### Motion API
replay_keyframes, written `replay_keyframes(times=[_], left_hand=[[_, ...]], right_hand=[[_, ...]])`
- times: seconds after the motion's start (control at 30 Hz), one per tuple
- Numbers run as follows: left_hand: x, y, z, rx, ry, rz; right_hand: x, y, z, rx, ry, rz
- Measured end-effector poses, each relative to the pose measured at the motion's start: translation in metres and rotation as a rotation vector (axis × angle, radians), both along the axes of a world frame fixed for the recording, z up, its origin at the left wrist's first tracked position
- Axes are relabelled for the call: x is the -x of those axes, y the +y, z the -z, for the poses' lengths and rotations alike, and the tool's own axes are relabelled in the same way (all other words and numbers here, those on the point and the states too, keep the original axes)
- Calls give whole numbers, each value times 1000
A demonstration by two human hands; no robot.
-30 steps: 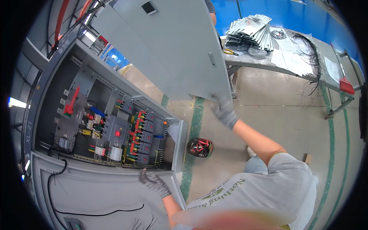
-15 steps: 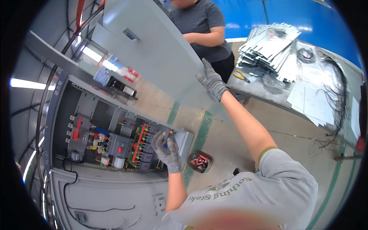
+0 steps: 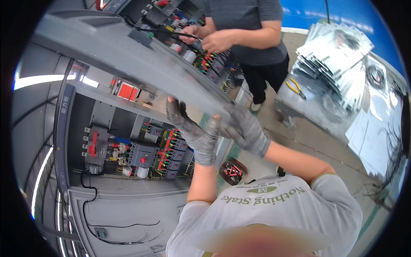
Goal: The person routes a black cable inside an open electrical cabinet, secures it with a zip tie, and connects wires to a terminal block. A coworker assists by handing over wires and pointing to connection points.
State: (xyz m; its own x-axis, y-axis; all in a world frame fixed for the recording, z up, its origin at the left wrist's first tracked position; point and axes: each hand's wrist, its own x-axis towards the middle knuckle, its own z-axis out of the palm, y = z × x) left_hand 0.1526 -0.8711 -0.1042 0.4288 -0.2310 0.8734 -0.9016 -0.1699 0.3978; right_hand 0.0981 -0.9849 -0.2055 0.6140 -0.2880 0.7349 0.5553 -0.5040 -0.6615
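Note:
A large grey metal cabinet door (image 3: 171,75) slants across the upper middle, seen nearly edge-on and partly blurred. My right hand (image 3: 250,133), in a grey knit glove, grips the door's near end, its fingertips smeared by motion. My left hand (image 3: 195,135), gloved the same way with bare fingertips, is raised with thumb and fingers spread, close against the door's lower side; whether it touches cannot be told. Below and left of it lies a grey electrical cabinet (image 3: 77,137) with breakers (image 3: 143,155), red busbars and coloured wires inside.
Across the door, a person's hands (image 3: 214,40) hold a black cable over another wired cabinet (image 3: 216,64). At right a table (image 3: 295,107) bears stacked white metal strips (image 3: 338,55), yellow-handled pliers (image 3: 296,88), papers and wires. A tub of red-and-dark parts (image 3: 233,171) stands on the floor.
The door has swung from face-on to nearly edge-on, uncovering the other person's hands and second cabinet. My left hand has risen from the breakers toward the door; my right hand has come lower.

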Motion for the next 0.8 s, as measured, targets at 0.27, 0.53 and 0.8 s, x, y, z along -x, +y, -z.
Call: replay_keyframes(times=[0.27, 0.53, 0.8], left_hand=[[-12, 4, 30, 251, 150, -455], [-1, -3, 39, 545, 168, -686], [0, -13, 39, 491, 134, -863]], right_hand=[[-65, -34, -9, -41, -23, -541], [-216, -52, -98, -257, -321, -647], [-348, -27, -184, -319, -522, -264]])
